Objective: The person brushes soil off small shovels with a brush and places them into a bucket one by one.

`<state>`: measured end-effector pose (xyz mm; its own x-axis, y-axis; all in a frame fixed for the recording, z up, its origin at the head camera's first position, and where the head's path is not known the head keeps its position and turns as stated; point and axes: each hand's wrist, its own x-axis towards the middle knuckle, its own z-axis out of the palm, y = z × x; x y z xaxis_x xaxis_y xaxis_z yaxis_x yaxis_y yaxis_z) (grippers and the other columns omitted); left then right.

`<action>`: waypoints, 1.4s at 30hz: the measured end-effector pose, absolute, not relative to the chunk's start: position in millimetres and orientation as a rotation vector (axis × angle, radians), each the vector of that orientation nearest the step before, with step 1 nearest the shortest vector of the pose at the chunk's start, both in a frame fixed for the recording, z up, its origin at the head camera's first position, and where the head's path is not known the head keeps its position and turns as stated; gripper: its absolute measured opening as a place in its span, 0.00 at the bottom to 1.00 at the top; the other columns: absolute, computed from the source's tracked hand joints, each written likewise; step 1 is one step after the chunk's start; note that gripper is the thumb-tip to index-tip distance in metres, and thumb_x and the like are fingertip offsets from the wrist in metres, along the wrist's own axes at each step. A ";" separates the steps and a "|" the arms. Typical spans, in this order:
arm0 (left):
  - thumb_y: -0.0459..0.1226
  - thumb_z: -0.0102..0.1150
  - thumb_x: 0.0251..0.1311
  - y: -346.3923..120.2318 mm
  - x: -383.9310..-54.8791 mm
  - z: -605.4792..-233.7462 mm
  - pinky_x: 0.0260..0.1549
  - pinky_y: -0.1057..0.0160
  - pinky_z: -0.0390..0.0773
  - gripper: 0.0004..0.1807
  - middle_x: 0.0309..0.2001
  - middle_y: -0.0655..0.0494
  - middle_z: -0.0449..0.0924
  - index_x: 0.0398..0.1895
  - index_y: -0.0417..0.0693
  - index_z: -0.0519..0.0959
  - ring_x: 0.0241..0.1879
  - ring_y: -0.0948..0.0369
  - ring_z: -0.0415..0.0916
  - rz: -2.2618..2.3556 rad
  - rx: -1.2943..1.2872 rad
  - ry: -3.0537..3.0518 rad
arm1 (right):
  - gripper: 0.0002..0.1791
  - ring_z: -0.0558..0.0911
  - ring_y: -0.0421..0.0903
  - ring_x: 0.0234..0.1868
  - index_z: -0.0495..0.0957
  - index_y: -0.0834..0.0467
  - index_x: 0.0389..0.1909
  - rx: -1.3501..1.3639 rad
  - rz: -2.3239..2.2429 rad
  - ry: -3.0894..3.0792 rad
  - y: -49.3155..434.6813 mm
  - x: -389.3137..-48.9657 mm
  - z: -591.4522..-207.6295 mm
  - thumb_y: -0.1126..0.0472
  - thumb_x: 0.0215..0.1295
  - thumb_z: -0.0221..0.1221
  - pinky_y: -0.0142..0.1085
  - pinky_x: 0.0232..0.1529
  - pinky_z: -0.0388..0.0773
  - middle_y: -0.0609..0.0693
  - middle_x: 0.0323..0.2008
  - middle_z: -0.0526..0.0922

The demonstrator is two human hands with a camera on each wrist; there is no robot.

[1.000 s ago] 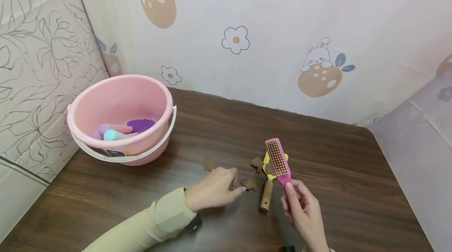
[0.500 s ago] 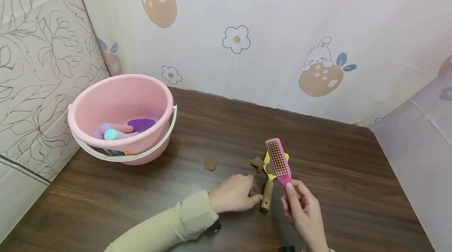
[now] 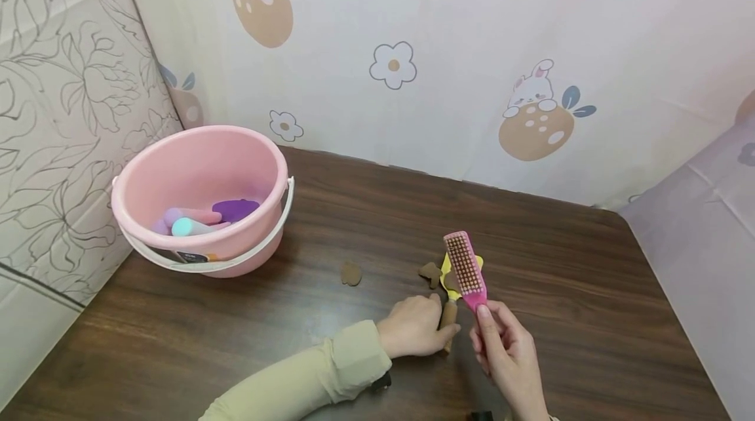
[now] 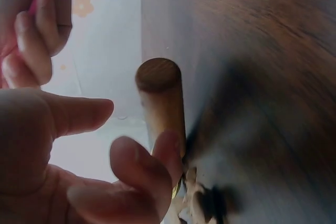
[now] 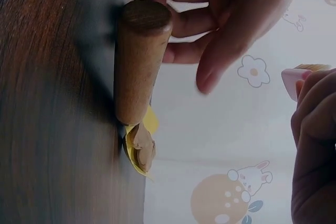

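A yellow trowel (image 3: pixel 446 267) with a wooden handle (image 5: pixel 137 69) lies on the table, a brown piece (image 5: pixel 143 148) on its blade. Over that handle my left hand (image 3: pixel 415 326) reaches; in the left wrist view its fingertips (image 4: pixel 168 148) are close to the wood, while the thumb stands apart. Whether they touch cannot be told. My right hand (image 3: pixel 508 355) grips a pink brush (image 3: pixel 466 263) by its handle, bristles facing me, raised in front of the trowel blade. Two flat brown pieces lie left of the trowel: one close by (image 3: pixel 430 273), one farther off (image 3: pixel 350 273).
A pink bucket (image 3: pixel 200 145) with a white handle stands at the left, holding a purple thing (image 3: pixel 236 210) and several pastel-handled things. Behind the dark wooden table (image 3: pixel 354 204) hangs a patterned curtain (image 3: pixel 460 80).
My left hand has slid right across the table to the trowel handle. A brown piece seen earlier left of the handle is now hidden behind that hand. The right hand and brush stay still.
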<state>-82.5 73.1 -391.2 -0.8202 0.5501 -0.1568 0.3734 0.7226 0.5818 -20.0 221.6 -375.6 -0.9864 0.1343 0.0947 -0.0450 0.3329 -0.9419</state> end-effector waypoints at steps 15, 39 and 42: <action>0.52 0.57 0.61 92.5 -89.3 -403.6 0.15 0.65 0.68 0.19 0.32 0.54 0.77 0.18 0.54 0.70 0.19 0.65 0.67 0.664 0.779 2.659 | 0.10 0.63 0.36 0.06 0.71 0.62 0.36 -0.095 1.759 -2.411 223.9 -18.8 -375.7 0.62 0.75 0.45 0.31 0.01 0.57 0.48 0.13 0.69; 0.45 0.58 0.57 101.1 -95.2 -406.6 0.14 0.65 0.65 0.20 0.26 0.56 0.71 0.11 0.52 0.67 0.19 0.64 0.65 0.633 0.715 2.693 | 0.10 0.62 0.37 0.06 0.72 0.62 0.37 -0.095 1.746 -2.422 223.4 -19.1 -374.2 0.61 0.75 0.45 0.31 0.01 0.57 0.48 0.13 0.69; 0.45 0.57 0.58 100.0 -97.1 -406.4 0.16 0.64 0.66 0.17 0.28 0.55 0.72 0.15 0.51 0.69 0.21 0.63 0.66 0.621 0.725 2.670 | 0.10 0.63 0.37 0.06 0.72 0.62 0.37 -0.090 1.749 -2.420 223.4 -18.9 -374.5 0.61 0.75 0.45 0.31 0.01 0.57 0.48 0.13 0.69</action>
<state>-97.1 100.0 -406.4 -0.8259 0.5362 -0.1741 0.4042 0.7785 0.4801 -18.9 223.4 -374.5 -0.9863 0.1384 0.0898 -0.0418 0.3170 -0.9475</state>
